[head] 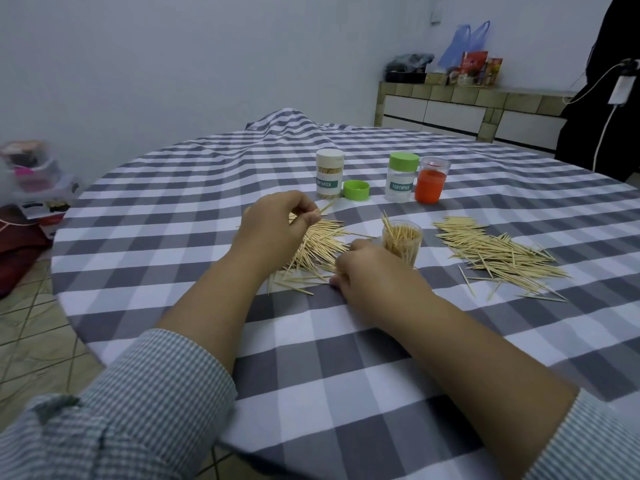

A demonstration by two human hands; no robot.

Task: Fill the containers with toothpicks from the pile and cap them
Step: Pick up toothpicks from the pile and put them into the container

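My left hand [273, 226] pinches a few toothpicks, lifted just above the near pile of toothpicks [320, 249]. My right hand [369, 271] lies on the table at the pile's right edge, fingers curled on some toothpicks, touching an uncapped clear container [403, 242] packed with upright toothpicks. A second pile [495, 252] spreads out to the right. Farther back stand a white-capped full container [329, 174], a loose green cap [356, 190], a green-capped container [401, 176] and an orange container [431, 181].
A grey-and-white checked cloth [311, 341] covers the round table. The cloth bulges up at the far edge [287, 123]. A tiled counter with bags [467, 98] stands at the back right. Bags and boxes lie on the floor at left [31, 188].
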